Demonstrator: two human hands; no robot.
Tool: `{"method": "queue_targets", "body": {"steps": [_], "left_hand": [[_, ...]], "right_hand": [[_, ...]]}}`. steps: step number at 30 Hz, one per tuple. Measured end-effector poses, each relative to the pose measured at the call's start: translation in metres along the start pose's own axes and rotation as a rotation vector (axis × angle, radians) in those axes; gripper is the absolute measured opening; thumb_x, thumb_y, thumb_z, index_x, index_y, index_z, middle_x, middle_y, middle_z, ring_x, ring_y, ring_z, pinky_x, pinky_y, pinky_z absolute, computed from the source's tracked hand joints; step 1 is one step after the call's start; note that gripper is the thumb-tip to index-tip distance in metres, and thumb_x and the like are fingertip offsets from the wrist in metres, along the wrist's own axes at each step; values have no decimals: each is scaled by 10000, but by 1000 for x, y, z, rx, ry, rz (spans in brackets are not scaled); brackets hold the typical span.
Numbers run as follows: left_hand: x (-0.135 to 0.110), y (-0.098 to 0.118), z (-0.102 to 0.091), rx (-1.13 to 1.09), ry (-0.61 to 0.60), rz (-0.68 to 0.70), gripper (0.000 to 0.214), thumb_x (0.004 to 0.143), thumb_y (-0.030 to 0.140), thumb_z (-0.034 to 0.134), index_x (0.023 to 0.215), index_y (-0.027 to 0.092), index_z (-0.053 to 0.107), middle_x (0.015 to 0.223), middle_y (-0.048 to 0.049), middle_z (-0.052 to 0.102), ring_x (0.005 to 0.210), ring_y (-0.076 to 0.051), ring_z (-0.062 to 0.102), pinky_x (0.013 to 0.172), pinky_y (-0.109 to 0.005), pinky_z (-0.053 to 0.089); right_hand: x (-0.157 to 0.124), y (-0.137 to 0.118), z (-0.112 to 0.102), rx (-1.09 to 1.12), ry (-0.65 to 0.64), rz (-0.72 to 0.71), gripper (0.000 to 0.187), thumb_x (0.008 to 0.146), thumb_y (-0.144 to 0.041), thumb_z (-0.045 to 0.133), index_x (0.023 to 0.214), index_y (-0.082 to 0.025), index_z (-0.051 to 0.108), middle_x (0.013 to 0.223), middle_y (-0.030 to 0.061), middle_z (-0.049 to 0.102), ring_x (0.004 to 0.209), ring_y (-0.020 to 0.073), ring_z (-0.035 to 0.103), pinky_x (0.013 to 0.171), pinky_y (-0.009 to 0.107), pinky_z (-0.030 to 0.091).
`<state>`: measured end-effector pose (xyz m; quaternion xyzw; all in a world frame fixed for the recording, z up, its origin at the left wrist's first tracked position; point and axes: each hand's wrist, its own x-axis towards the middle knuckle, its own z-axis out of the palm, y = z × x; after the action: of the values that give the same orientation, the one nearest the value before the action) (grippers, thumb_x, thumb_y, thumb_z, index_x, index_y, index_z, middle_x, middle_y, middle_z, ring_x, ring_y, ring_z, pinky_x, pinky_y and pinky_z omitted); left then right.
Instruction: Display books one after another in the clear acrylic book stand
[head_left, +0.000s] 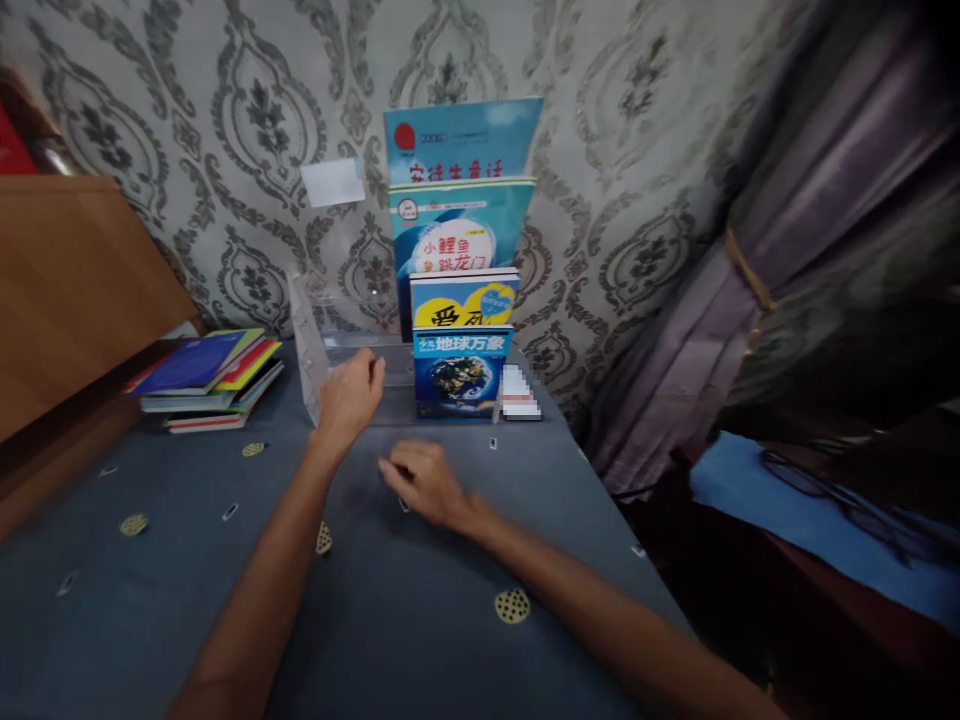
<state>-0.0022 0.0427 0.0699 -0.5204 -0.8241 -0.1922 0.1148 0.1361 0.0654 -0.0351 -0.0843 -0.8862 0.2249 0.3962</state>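
Observation:
A clear acrylic tiered rack stands against the patterned wall. Its right half holds several children's books, the front one blue with a globe. My left hand rests at the rack's front edge, fingers curled against the clear plastic of its bare left half. My right hand lies on the grey-blue cloth just in front of the rack, fingers bent and pressed down, with nothing visible in them.
A stack of colourful books lies at the left on the cloth. A wooden board stands further left. A purple curtain hangs at the right, with a blue surface below it.

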Motion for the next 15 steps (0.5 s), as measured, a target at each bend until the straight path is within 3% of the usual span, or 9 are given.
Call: {"method": "queue_targets", "body": {"steps": [3, 5, 10, 13, 15], "left_hand": [[-7, -31, 0, 61, 23, -60, 337, 1023, 393, 357, 1039, 215, 642, 943, -75, 735, 885, -241, 675, 679, -292, 393], [-10, -59, -2, 121, 54, -105, 352, 1019, 394, 346, 1029, 211, 646, 938, -77, 731, 869, -235, 670, 682, -290, 396], [-10, -141, -10, 322, 155, -212, 392, 995, 348, 323, 1028, 147, 658, 1017, -153, 706, 991, -292, 635, 786, -346, 448], [-7, -185, -15, 427, 224, -288, 445, 963, 371, 374, 1190, 72, 612, 1208, -247, 631, 1156, -380, 556, 907, -457, 451], [-6, -209, -18, 431, 200, -305, 520, 947, 389, 414, 1321, 47, 530, 1340, -277, 562, 1266, -417, 484, 980, -542, 422]], "right_hand": [[-18, -6, 21, -27, -278, -59, 333, 958, -215, 542, 628, -179, 508, 635, -10, 545, 613, 118, 475, 612, 253, 309], [-22, -8, 22, -36, -383, -63, 316, 967, -231, 549, 656, -172, 550, 667, -2, 582, 624, 119, 491, 619, 251, 317], [-19, -12, 17, -55, -434, 3, 331, 979, -241, 548, 659, -161, 567, 672, 0, 594, 611, 115, 488, 618, 252, 321], [-18, -13, 18, -71, -447, -7, 320, 980, -240, 550, 672, -157, 581, 699, 9, 612, 629, 117, 502, 629, 255, 323], [-19, -12, 19, -82, -457, -10, 309, 981, -239, 548, 686, -157, 594, 713, 16, 626, 640, 120, 514, 632, 256, 323]]}}
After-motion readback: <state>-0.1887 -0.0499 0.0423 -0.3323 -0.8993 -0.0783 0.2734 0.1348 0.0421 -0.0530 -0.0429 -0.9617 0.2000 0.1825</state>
